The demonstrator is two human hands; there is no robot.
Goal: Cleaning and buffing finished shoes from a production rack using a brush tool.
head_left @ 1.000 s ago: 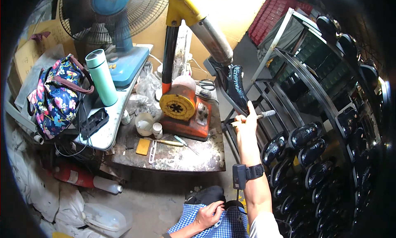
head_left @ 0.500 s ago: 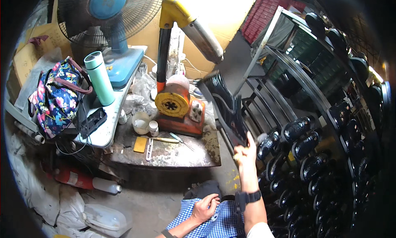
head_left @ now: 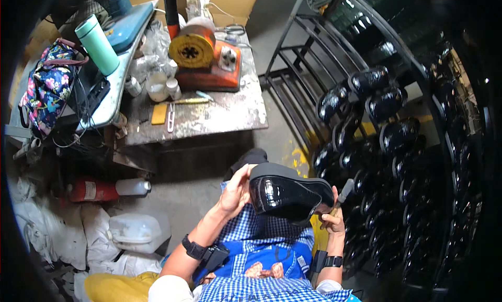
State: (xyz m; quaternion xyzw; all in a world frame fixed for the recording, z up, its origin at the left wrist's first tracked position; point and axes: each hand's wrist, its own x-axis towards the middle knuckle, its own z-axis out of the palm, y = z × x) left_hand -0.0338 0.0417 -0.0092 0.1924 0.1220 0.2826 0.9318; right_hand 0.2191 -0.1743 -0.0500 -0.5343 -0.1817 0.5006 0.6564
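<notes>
A glossy black shoe (head_left: 282, 195) with a thick dark sole is held in front of my lap, its sole edge turned up. My left hand (head_left: 236, 192) grips it at the left end, fingers closed against the sole side. At the other end my right hand (head_left: 334, 221) is closed, with the shoe's end against its fingers. The same hand also holds a slim tool with a grey tip (head_left: 346, 188), which looks like a small brush; its handle is partly hidden by the fingers. Below the shoe is a blue checked apron (head_left: 261, 282).
A worn bench (head_left: 225, 114) ahead carries an orange grinding machine (head_left: 209, 66), small jars and a yellow block (head_left: 159, 114). Metal racks on the right hold several glossy black shoes (head_left: 400, 134). A bag (head_left: 49, 85) and green flask (head_left: 98, 44) stand left; a plastic jug (head_left: 137, 231) lies below.
The shoe has come down from beside the rack to my lap and turned sideways. My left hand has risen from the apron and taken hold of it. The view has tilted downward.
</notes>
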